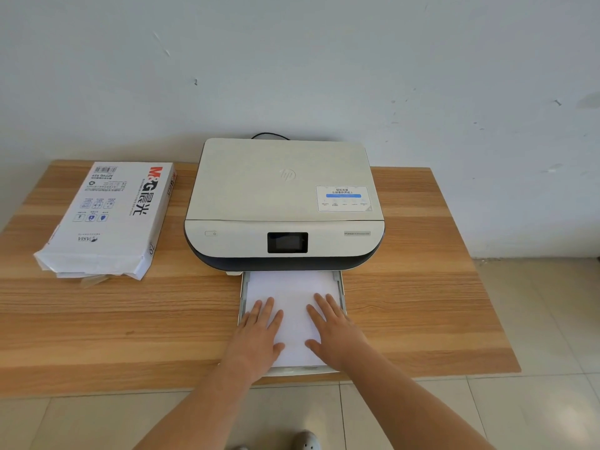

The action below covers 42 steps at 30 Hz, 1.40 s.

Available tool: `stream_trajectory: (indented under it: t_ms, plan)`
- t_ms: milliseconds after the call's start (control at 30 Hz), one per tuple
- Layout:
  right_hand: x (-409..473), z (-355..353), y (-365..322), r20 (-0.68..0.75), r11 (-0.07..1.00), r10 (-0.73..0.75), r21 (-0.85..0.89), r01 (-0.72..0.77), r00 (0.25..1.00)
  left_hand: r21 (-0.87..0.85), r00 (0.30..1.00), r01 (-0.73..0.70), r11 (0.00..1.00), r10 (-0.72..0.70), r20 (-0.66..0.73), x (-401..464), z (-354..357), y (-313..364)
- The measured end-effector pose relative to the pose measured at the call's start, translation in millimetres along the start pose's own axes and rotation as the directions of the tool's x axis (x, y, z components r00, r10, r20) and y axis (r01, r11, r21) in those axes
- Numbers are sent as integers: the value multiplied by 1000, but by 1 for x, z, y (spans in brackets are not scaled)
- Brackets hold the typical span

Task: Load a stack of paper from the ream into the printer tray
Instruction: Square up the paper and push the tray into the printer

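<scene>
A white and dark printer [282, 203] stands at the middle of the wooden table [422, 303]. Its paper tray [341, 287] is pulled out toward me, and a white stack of paper [292, 287] lies in it. My left hand [259, 332] rests flat on the left part of the stack with straight fingers. Flat on the right part lies my right hand [334, 329], fingers also straight. The opened ream [107, 219], in a white wrapper with red and black print, lies on the table to the printer's left.
The table's front edge [97, 384] runs just below the tray's front. A black cable [269, 135] loops behind the printer against the pale wall. Tiled floor [535, 319] shows to the right and in front, with a shoe tip [306, 440] at the bottom.
</scene>
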State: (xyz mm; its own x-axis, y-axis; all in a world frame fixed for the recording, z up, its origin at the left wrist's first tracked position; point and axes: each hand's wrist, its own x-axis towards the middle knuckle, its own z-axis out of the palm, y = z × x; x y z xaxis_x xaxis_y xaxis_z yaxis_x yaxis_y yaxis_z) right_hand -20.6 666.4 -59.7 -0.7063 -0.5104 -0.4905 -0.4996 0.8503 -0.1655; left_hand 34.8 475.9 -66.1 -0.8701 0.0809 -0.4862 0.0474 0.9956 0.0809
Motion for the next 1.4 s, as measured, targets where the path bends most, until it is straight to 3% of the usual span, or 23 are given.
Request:
stream_trajectory:
  t_ms: [333,533,867,1400]
  plan:
    - [-7,16,-7,16,999,23,-30,-23,1000,-63,999,53,997,-52,15,-7,10,6]
    - [-11,15,-13,-29,998,24,-56,-25,999,14,999,-41,999,41,7,-9,8,21]
    - [-17,18,-13,3,999,-2,-48,3,1000,-83,999,-32,996,35,33,-8,13,17]
    - [-29,2,7,13,995,-99,-29,100,995,-52,996,-91,994,90,-21,-26,-8,-6]
